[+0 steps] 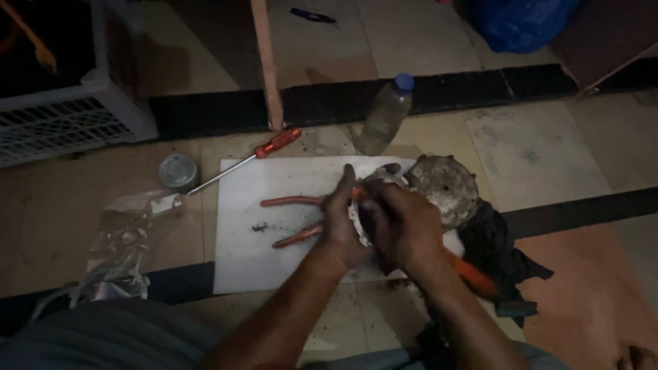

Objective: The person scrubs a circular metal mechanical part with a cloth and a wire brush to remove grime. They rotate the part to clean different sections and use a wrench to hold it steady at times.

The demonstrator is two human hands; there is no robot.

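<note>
My left hand [341, 223] and my right hand [403, 225] are pressed together over a small round whitish part [358, 218], which the left hand grips at its edge. The right hand is closed around an orange-handled tool [473, 274] whose handle runs back under my wrist; its tip is hidden between the hands. Red-handled pliers [291, 218] lie on the white board [240, 260] just left of my left hand, their jaws hidden behind it. A dirty round metal housing [444, 188] sits right behind my hands.
A red-handled screwdriver [253, 156] lies across the board's far left corner beside a small tin can [177, 171]. A plastic bottle [386, 115] stands behind, next to a wooden post [267, 65]. Crumpled foil [123, 250] lies left, a black cloth [504, 250] right, a white crate [65, 123] far left.
</note>
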